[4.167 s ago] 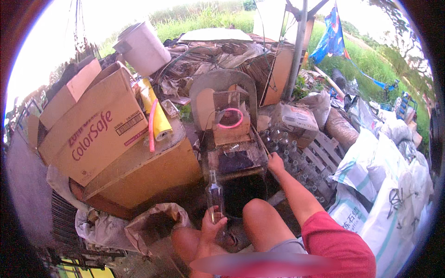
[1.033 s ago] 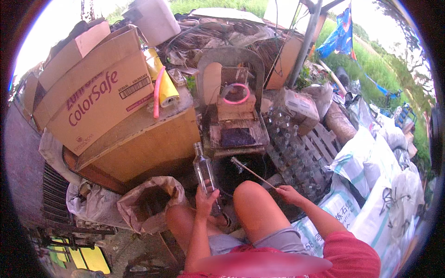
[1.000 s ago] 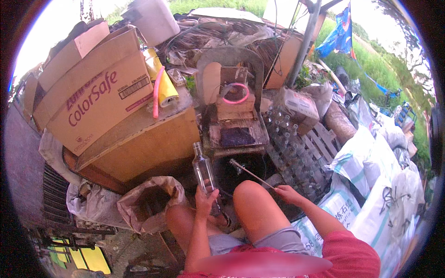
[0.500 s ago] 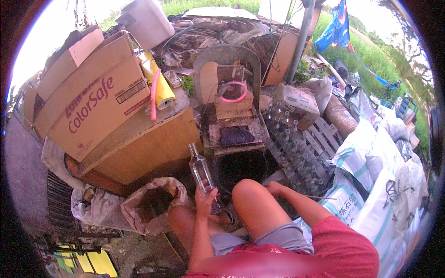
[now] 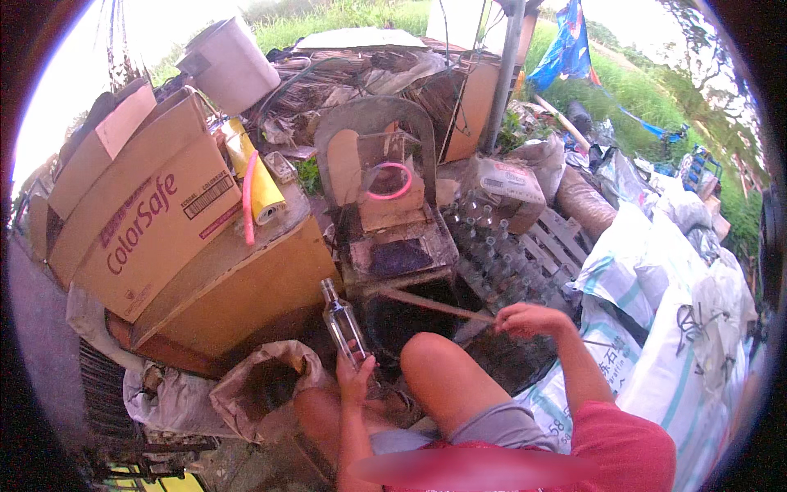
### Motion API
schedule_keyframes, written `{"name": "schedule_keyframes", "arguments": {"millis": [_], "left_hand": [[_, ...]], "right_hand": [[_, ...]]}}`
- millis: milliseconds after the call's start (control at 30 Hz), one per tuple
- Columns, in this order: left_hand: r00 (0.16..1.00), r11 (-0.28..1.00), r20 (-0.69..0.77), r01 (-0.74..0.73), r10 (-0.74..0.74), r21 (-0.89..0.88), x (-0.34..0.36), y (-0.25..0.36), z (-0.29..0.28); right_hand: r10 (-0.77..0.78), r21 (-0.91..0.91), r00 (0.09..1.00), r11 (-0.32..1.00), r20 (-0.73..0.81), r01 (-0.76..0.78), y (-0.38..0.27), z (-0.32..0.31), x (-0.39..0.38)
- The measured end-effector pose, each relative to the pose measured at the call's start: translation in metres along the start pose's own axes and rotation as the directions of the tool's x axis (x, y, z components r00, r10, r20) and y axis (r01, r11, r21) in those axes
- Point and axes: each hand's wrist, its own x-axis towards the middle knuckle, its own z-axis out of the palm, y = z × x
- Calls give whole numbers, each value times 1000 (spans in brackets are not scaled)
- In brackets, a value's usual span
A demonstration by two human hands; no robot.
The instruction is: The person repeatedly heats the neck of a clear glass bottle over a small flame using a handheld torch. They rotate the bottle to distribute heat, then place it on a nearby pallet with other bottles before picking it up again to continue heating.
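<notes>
Seated person, head view. Left hand [image 5: 357, 379] grips the base of 1 clear, empty glass bottle [image 5: 343, 323], held upright between the knees. Right hand [image 5: 531, 318] is closed on a thin brown stick [image 5: 433, 304] angled toward a dark bin. Risk: the low grip may let the smooth glass slip and break; the stick may strike the stacked clear bottles [image 5: 490, 246] nearby.

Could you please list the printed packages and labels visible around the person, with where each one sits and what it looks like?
Cardboard box: far left, tilted on a wooden cabinet, brown, dark red lettering, a white barcode label.
Yellow roll: right of the box, cylindrical, leaning.
White printed bag: behind the rows of clear bottles, lumpy.
Woven sacks: right side, piled, white with blue-green stripes and dark print.
</notes>
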Motion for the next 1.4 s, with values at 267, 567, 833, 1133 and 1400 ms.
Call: {"name": "schedule_keyframes", "arguments": {"millis": [267,567,833,1133,1400], "left_hand": [[989,985,-46,145,-142,96,2,6,11],[997,997,-8,74,-74,-2,3,8,27],[999,996,2,33,-33,-86,8,16,40],[999,997,-2,44,-45,-55,13,9,44],[998,999,57,38,-38,-3,7,41,63]], "right_hand": [[-519,-435,506,855,-689,284,-54,-43,54],[-363,-482,573,874,-735,-64,-64,-93,285],[-338,-331,484,938,-807,103,-43,-118,346],[67,123,791,992,-608,11,88,-66,246],[-339,-102,492,889,-802,446,4,104,75]]}}
